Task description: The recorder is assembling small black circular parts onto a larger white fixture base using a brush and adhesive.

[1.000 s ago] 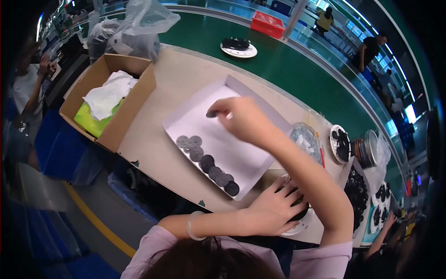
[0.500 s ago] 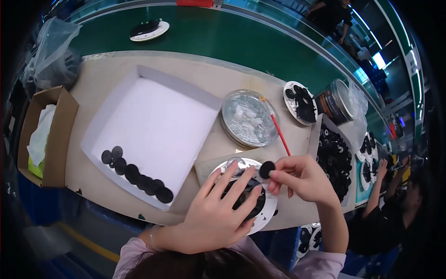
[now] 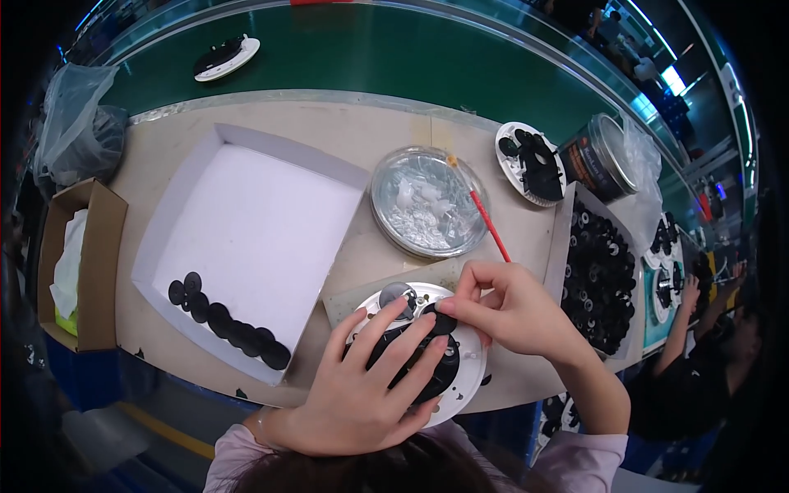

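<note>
Pressing left hand (image 3: 362,386) spread over plate (image 3: 468,374) | right hand (image 3: 514,308) pinching black disc (image 3: 440,322) | white tray (image 3: 246,238) left of hands

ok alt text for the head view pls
Seen from above, the left hand lies spread over a round white plate of black parts while the right hand pinches a small black disc at its edge. Beside them, a white tray holds a row of black discs.
</note>
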A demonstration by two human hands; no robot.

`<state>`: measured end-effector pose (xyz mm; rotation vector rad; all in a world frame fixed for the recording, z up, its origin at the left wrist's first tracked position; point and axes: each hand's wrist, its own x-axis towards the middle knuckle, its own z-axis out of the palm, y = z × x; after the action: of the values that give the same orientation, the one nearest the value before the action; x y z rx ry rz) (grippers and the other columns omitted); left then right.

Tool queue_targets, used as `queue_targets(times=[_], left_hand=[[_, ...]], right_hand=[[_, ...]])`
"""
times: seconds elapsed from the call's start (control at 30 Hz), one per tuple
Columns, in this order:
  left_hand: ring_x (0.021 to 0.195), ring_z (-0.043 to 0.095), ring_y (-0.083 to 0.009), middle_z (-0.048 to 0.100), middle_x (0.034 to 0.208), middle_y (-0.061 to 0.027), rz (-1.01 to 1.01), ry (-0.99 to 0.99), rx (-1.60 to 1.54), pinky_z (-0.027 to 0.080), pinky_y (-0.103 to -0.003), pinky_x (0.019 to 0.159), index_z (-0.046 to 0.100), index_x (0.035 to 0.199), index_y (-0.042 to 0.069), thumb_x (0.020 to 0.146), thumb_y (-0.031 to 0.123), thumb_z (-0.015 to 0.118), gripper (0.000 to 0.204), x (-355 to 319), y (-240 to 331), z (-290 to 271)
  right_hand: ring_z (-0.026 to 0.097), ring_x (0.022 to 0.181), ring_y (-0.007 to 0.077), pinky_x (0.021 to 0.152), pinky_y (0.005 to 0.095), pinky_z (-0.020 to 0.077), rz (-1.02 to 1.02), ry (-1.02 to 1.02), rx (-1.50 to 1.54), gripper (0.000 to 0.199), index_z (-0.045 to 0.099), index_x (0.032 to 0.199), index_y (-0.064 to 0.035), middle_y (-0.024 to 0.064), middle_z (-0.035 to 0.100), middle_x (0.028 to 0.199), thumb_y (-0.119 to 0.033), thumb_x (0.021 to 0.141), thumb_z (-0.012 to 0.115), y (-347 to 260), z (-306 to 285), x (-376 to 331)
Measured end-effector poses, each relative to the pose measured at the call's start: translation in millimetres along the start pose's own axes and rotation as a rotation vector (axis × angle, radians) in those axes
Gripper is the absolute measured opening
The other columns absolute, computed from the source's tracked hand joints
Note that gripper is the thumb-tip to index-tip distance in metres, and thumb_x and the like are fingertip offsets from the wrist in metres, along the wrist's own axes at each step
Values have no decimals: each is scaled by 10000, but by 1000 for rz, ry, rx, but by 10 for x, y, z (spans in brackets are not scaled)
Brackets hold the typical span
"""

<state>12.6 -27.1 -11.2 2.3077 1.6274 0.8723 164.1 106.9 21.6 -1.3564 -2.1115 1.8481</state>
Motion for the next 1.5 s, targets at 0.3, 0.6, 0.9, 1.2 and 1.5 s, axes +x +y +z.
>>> queue_targets(times=[0.3, 0.6, 0.9, 1.2, 1.5], left_hand=[[1125, 446, -327, 473, 1205, -115, 11, -64, 44, 336, -472, 933, 564, 1127, 109, 666, 309, 659, 512, 6, 8, -14], [1138, 434, -342, 472, 1202, -127, 31, -22, 16, 335, -474, 939, 521, 1154, 46, 684, 318, 648, 558, -23, -26, 5], [1118, 450, -303, 485, 1202, -97, -12, -104, 72, 334, -454, 952, 521, 1188, 98, 655, 302, 671, 590, 84, 57, -54], [1095, 455, -325, 510, 1171, -109, -28, -68, 76, 354, -472, 926, 558, 1147, 87, 548, 209, 713, 630, 73, 33, -47], [1091, 454, -338, 517, 1161, -129, -12, -38, 63, 355, -474, 921, 570, 1118, 61, 555, 200, 706, 596, 80, 74, -43]], right_hand=[[440, 553, -10, 468, 154, 332, -79, 105, -93, 165, 538, 784, -8, -45, 515, 658, -145, 833, 617, 44, 66, -97], [427, 617, -4, 536, 163, 349, -119, 5, -39, 151, 518, 775, -21, -59, 496, 672, -132, 859, 578, 99, 94, -27], [400, 562, -5, 489, 168, 321, -113, 96, -144, 209, 496, 714, -44, -75, 467, 622, -158, 818, 637, 154, 16, -26], [555, 594, 161, 582, 272, 445, -57, 1230, -956, 242, 608, 978, -38, 53, 609, 712, -90, 744, 639, 877, -1086, -544], [585, 828, 277, 725, 348, 455, 186, 1074, -825, 181, 665, 887, -84, 103, 631, 859, -136, 714, 654, 1360, -1504, -794]])
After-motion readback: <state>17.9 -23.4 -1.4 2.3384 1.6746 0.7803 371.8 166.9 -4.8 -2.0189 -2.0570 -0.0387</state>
